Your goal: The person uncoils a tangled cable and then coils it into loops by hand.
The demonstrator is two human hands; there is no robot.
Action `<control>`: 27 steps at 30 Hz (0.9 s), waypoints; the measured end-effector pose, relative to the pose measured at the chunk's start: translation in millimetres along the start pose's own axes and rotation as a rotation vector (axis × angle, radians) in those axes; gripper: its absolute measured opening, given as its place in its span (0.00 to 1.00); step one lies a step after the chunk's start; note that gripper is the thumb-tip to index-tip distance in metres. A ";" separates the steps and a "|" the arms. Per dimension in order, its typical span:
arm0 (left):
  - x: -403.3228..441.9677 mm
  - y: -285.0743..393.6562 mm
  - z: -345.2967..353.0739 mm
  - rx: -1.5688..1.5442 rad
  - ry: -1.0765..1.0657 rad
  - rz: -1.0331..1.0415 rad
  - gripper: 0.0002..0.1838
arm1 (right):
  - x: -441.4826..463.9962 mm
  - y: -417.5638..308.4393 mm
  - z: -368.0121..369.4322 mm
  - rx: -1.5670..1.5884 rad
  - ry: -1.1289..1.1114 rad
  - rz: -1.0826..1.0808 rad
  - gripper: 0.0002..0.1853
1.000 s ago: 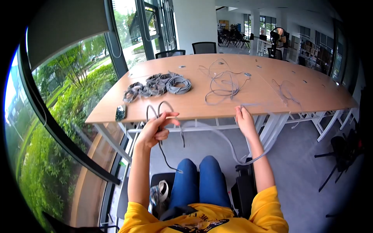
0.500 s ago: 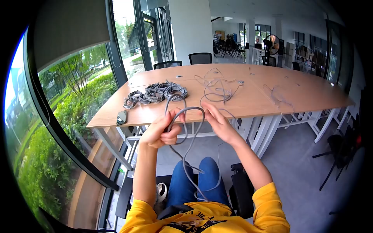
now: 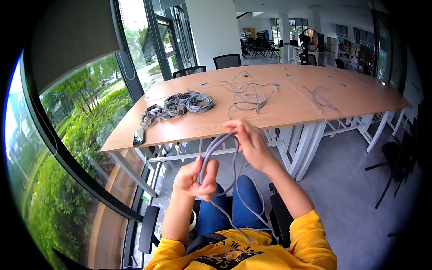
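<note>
A grey cable [image 3: 213, 148] hangs in loops in front of me, above my lap. My left hand [image 3: 196, 178] is closed round the lower left side of the loops, thumb pressed on the strands. At the upper right of the same loops, the fingers of my right hand [image 3: 251, 146] are closed on the cable. More of its length trails down over my jeans and shirt front. Several coiled grey cables [image 3: 199, 103] lie bunched on the table's left part. A looser tangle of grey cable [image 3: 256, 104] spreads across the middle, beyond my right hand.
The wooden table [image 3: 292, 108] has its near edge just past my hands. A phone [image 3: 139, 137] lies at its left corner, and a thin cable [image 3: 323, 101] droops over the edge at right. Windows line the left side. My chair's armrests [image 3: 149, 228] flank me; a black chair [image 3: 393, 164] stands right.
Both hands have come lower in the view. My right hand, its fingers stretched out before, has closed on the cable. The loops are now bunched closer together and stretched between the hands.
</note>
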State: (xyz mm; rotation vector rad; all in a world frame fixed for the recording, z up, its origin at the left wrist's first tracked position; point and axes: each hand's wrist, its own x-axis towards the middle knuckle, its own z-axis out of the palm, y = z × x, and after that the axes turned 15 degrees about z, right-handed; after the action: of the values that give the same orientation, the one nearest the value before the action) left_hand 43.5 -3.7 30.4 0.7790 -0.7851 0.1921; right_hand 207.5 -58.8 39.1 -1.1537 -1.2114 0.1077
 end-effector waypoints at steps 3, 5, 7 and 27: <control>2.3 3.4 2.8 -0.069 -0.072 0.032 0.26 | -12.0 -0.3 -4.6 0.372 -0.611 0.408 0.23; -7.6 17.0 3.4 0.019 0.052 0.072 0.25 | -14.1 -7.5 -26.3 0.456 -0.655 0.541 0.22; -14.7 24.3 6.1 0.256 0.447 0.152 0.25 | -20.3 -20.3 -29.5 0.578 -0.467 0.585 0.18; -23.3 16.3 18.2 0.542 0.659 0.214 0.21 | -18.0 -19.4 -1.3 -0.137 -0.043 -0.100 0.12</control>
State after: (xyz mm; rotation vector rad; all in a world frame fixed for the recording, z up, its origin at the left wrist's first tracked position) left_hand 9.9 -1.9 31.5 1.0564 -0.1753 0.8339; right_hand 191.6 -79.8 41.4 -1.2119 -1.3283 -0.0262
